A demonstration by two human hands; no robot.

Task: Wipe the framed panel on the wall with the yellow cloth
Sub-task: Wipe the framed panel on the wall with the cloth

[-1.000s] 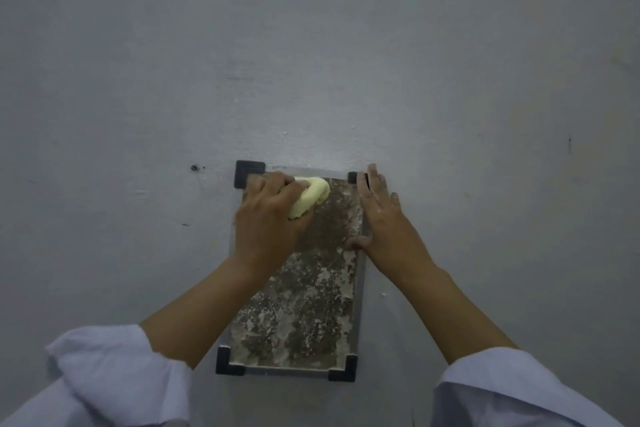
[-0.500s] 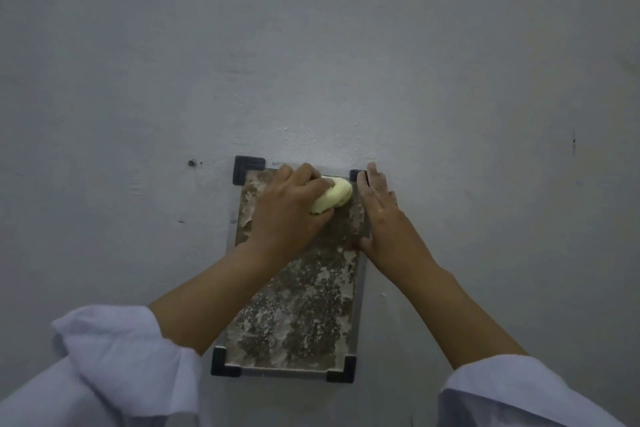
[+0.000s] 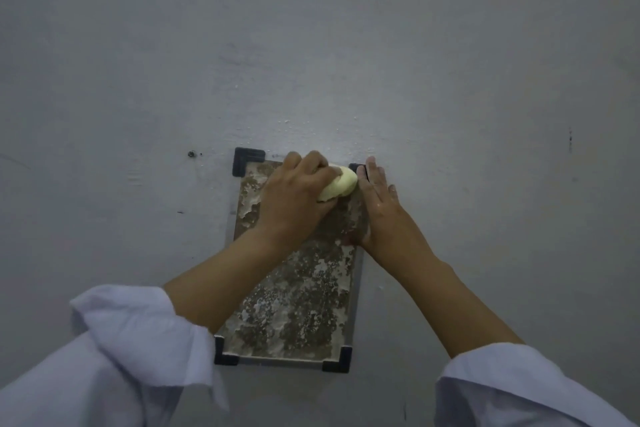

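The framed panel (image 3: 298, 302) hangs on the grey wall, a mottled brown and white rectangle with black corner pieces. My left hand (image 3: 294, 198) grips the bunched yellow cloth (image 3: 339, 186) and presses it on the panel's top right area. Flat along the panel's right edge lies my right hand (image 3: 379, 208), its fingers straight and reaching the top right corner piece. The cloth sits right beside those fingers.
The grey wall (image 3: 346, 45) fills the view, with a small dark hole (image 3: 191, 153) left of the panel and a dark mark (image 3: 570, 139) far right. White sleeves (image 3: 138, 350) cover both forearms at the bottom.
My left hand has slid the cloth rightward along the panel's top, from the middle to the top right corner. The right hand has stayed on the right edge.
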